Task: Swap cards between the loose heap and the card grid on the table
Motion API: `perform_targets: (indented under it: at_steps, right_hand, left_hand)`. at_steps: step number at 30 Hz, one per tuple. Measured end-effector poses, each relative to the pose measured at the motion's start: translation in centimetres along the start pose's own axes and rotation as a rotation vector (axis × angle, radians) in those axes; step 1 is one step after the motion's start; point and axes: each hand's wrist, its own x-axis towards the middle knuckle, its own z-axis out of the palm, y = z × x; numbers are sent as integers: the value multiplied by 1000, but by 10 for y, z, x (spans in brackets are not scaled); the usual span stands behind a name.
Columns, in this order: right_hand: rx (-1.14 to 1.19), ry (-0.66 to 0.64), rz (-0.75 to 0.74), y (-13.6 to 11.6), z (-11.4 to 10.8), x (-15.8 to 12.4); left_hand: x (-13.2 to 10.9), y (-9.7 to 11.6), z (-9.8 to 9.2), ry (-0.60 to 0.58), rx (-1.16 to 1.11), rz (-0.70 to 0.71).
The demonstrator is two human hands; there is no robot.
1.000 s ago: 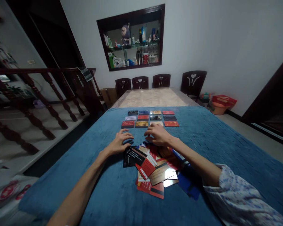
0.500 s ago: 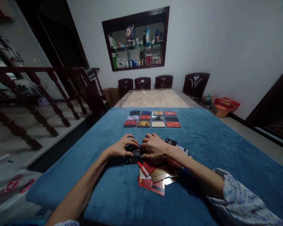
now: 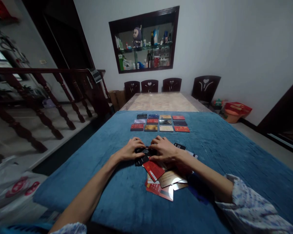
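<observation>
My left hand has its thumb and fingertips closed on the left end of a black card. The card's right end is gripped by my right hand, which hides part of it; whether it is one card or several together I cannot tell. Another black card lies just below, on the cloth. Under and in front of my right wrist is a loose pile: a red card, a gold card and a red card with a dark stripe. One more black card shows beyond the right wrist.
Farther out, stacks of cards stand in three rows, among them a red stack, a gold stack and a cream stack. A blue cloth covers the near table. Dark chairs line the far end.
The black card between my hands has gone from slanting to nearly level. My right hand's fingers have shifted slightly, uncovering more of the red card. The view has moved a little.
</observation>
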Motion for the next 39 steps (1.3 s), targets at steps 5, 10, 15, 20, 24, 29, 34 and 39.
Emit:
perform_targets:
  at_steps: [5, 10, 15, 20, 24, 29, 34, 39]
  right_hand:
    - [31, -8, 65, 6, 2, 2]
    - [72, 22, 53, 17, 4, 0]
    - [101, 111, -15, 26, 8, -1]
    - [128, 200, -18, 32, 12, 1]
    - [138, 254, 34, 36, 19, 4]
    - [175, 304, 119, 38, 28, 9]
    - [174, 274, 202, 36, 27, 8]
    - [196, 255, 252, 34, 26, 9]
  left_hand:
    - [2, -3, 7, 28, 82, 43]
    - [4, -7, 11, 60, 117, 52]
    - [7, -14, 15, 145, 67, 91]
    - [10, -21, 19, 230, -21, 60]
    - [15, -23, 20, 318, -89, 7]
    - [19, -22, 21, 388, -98, -13]
    - [19, -20, 21, 389, -32, -9]
    - [20, -20, 22, 403, -17, 7]
